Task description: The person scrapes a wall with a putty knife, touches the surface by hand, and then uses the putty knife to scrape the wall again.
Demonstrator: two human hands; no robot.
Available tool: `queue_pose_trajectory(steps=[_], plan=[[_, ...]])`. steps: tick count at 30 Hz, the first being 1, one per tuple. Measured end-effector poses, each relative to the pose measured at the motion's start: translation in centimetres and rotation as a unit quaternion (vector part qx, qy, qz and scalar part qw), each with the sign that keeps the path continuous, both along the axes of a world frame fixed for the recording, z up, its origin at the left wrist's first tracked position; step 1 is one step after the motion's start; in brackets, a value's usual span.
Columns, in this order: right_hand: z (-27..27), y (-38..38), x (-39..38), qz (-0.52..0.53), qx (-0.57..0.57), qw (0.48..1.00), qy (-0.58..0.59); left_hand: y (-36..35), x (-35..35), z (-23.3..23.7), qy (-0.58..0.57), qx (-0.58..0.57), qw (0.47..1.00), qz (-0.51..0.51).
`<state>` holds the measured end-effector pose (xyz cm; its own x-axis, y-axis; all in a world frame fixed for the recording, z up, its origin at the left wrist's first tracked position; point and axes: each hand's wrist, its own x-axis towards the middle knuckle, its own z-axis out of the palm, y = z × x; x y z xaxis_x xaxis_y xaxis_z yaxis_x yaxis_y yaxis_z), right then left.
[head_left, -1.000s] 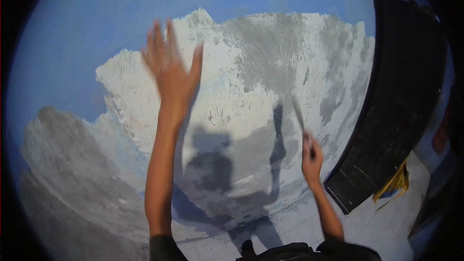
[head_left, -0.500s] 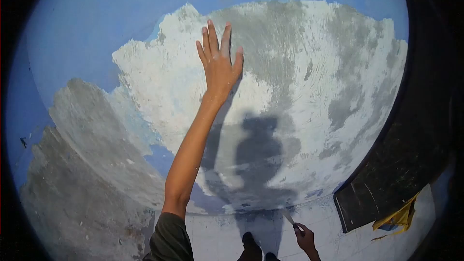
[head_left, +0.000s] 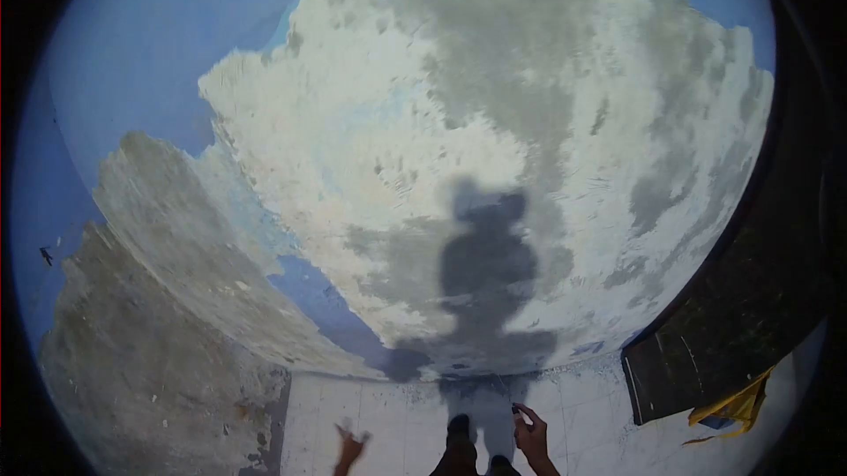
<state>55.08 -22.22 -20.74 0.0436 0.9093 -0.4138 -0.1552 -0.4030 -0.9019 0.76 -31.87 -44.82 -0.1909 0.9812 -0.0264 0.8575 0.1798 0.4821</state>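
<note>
A blue wall [head_left: 132, 52] faces me, with a large scraped patch [head_left: 494, 123] of white and grey plaster across its middle. My shadow [head_left: 485, 282] falls on the lower part of that patch. My left hand [head_left: 350, 448] is low at the bottom edge, blurred, fingers apart, holding nothing that I can see. My right hand [head_left: 532, 434] is also low, near my feet, closed around a small dark tool [head_left: 515, 409] whose tip pokes up; the tool's shape is too small to make out. Neither hand touches the wall.
A second bare grey area [head_left: 150, 317] covers the wall's lower left. A dark slab [head_left: 732, 317] leans at the right, with a yellow scrap [head_left: 737, 407] at its foot. The floor [head_left: 388, 423] is pale tile.
My left arm dropped from the wall, where the palm was raised against the plaster, down to the bottom edge. My right hand stays low with the tool. The view tilted slightly.
</note>
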Motion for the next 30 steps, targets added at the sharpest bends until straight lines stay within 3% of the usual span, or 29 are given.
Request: queue_pose_trajectory(steps=[1,2,3,4,6,8,10,12,16,18,22,24,26,28,30], plan=[[0.3,0.3,0.0,0.012,0.021,0.999,-0.027,0.1,-3.6,3.0,-0.139,0.029,0.980,0.136],[0.8,1.6,-0.1,0.028,0.049,0.997,-0.056,2.3,-4.7,9.1,-0.127,0.136,0.961,0.206],[2.5,2.7,-0.3,0.033,0.065,0.993,-0.094,4.9,-5.1,15.6,-0.026,0.135,0.955,0.263],[4.2,4.3,-0.7,0.027,0.115,0.985,-0.125,7.8,-3.8,22.9,-0.082,0.150,0.932,0.318],[8.4,8.0,-2.2,0.003,0.213,0.961,-0.176,13.2,-1.4,33.1,-0.150,0.251,0.906,0.306],[15.2,12.0,-4.6,-0.029,0.384,0.896,-0.219,18.8,-2.0,34.8,-0.169,0.308,0.893,0.283],[20.2,16.4,-6.5,-0.053,0.552,0.774,-0.306,24.3,1.2,38.1,-0.160,0.329,0.906,0.215],[27.0,19.4,-8.0,-0.033,0.622,0.695,-0.359,29.0,3.9,39.0,-0.109,0.348,0.928,0.082],[37.3,24.5,-10.4,-0.172,0.681,0.589,-0.398,34.4,9.5,41.7,-0.113,0.324,0.937,0.068],[40.7,25.8,-10.9,-0.208,0.661,0.619,-0.369,35.1,9.9,40.1,-0.092,0.333,0.934,0.091],[45.9,27.2,-11.0,-0.213,0.656,0.596,-0.410,34.4,8.2,37.6,0.099,0.250,0.957,0.107],[47.3,26.8,-11.3,-0.213,0.636,0.604,-0.430,34.4,8.2,37.9,-0.084,0.333,0.937,0.066],[47.2,27.0,-10.8,-0.212,0.635,0.602,-0.435,35.4,8.8,38.9,-0.117,0.315,0.939,0.077],[46.3,26.9,-10.7,-0.213,0.630,0.595,-0.451,34.3,8.3,39.0,0.020,0.176,0.975,0.135],[46.8,26.4,-11.2,-0.207,0.623,0.597,-0.461,34.2,8.0,38.4,0.010,0.201,0.972,0.122]])
